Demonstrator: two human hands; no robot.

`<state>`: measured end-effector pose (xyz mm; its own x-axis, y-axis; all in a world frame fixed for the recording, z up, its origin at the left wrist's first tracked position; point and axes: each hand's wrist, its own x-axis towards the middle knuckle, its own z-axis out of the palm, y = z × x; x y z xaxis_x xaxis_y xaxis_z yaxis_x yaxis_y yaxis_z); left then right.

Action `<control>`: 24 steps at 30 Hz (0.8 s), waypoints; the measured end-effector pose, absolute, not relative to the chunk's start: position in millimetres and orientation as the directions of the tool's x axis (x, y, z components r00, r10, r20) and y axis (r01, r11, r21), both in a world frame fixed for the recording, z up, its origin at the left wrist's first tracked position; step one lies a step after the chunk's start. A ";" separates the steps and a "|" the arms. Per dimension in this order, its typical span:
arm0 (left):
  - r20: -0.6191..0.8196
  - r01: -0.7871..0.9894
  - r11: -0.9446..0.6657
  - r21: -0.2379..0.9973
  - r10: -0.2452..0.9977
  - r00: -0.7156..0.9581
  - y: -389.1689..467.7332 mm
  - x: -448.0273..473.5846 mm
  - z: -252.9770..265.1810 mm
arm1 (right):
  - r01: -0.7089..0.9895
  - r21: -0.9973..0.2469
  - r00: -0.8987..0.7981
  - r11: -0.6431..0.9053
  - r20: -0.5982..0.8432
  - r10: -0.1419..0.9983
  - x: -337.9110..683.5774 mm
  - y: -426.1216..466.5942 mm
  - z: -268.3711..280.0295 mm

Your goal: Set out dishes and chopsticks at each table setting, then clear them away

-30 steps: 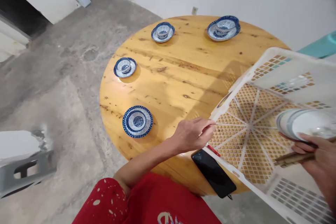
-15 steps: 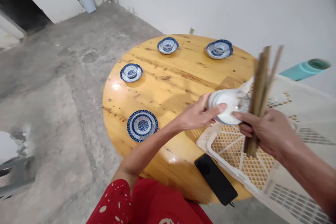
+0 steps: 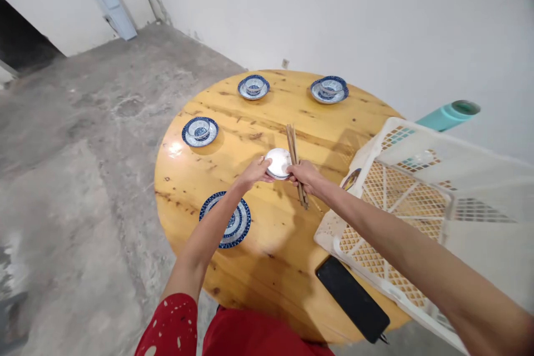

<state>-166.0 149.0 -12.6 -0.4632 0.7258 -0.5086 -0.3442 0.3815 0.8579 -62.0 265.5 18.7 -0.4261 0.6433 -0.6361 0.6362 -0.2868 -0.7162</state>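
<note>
Above the middle of the round table, my left hand [image 3: 255, 171] pinches the left edge of a small stack of white saucers [image 3: 278, 161]. My right hand [image 3: 305, 173] is closed around a bundle of wooden chopsticks [image 3: 293, 147], its thumb resting on the right edge of the same saucers. The chopsticks stand steeply, jutting out above and below the fist. Under my left forearm lies a blue-patterned plate with a bowl [image 3: 237, 221], partly covered by the arm. Blur and glare hide how many saucers are stacked.
Three blue-and-white plates, each with a bowl, sit along the far side of the wooden table [image 3: 258, 117]: left plate [image 3: 187, 138], middle plate [image 3: 244, 90], right plate [image 3: 319, 96]. A white plastic basket [image 3: 367, 272] stands right, near a black phone [image 3: 352, 300] and a teal cylinder [image 3: 442, 118].
Both hands have moved left and farther from me, carrying the saucers and chopsticks from above the basket's edge to above the table. The view has shifted slightly.
</note>
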 end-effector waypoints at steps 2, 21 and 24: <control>-0.531 -0.349 0.406 0.845 0.715 -0.455 161.6 -172.2 -26.9 | 0.646 -0.704 -0.381 -0.295 -0.632 0.675 -70.3 273.1 4.1; -0.590 -0.332 0.488 0.807 0.678 -0.438 262.0 -205.4 -83.3 | 0.636 -0.703 -0.204 -0.319 -0.551 0.809 -107.5 342.1 -67.7; -0.588 -0.337 0.482 0.809 0.673 -0.449 267.4 -210.5 -87.9 | 0.615 -0.717 -0.214 -0.328 -0.552 0.806 -112.2 346.9 -70.9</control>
<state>-210.5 267.4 -87.9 -0.4494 0.6730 -0.5875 -0.3368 0.4815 0.8091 -112.2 346.9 -70.9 -0.2137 0.8058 -0.5523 0.6152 -0.3281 -0.7168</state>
